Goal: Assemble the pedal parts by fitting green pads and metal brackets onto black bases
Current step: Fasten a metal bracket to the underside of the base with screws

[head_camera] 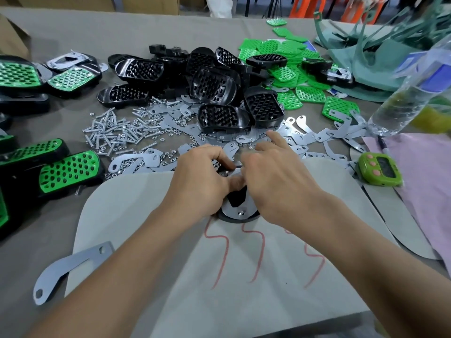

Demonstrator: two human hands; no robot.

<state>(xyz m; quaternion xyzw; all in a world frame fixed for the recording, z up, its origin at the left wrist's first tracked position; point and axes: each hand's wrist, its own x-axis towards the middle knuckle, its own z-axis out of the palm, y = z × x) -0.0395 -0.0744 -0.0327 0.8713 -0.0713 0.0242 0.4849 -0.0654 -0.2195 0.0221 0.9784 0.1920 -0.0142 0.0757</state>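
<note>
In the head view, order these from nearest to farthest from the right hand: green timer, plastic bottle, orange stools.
1. green timer, just to the right of the right hand.
2. plastic bottle, farther right and farther back.
3. orange stools, beyond the far edge of the table.

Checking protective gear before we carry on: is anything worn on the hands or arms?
No. The left hand and right hand are ungloved, no rings visible. Both forearms show no sleeves, watch or bands up to the frame edge.
</note>
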